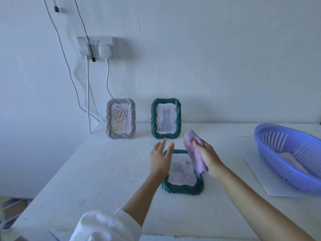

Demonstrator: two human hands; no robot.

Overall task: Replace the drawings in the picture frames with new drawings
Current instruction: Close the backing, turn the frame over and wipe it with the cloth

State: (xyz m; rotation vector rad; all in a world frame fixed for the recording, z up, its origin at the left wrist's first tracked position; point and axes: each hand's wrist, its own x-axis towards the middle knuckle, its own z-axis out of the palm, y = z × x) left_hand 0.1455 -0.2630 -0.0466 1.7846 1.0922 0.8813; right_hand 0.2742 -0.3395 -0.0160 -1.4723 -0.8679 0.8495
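Gripping cloth (195,153) bunched in right hand (209,159), hovered over frame (182,189), laid flat on table (104,171) probably for easier wiping; held left hand (160,159) spread wide at its left edge, likely to steady it.

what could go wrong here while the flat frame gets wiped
1. The left hand is open at the edge of the flat green frame and does not clearly pin it, so strokes with the purple cloth gripped by the right hand may slide it across the table.
2. The cat frame stands upright just beyond both hands; a forward sweep could tip it over.
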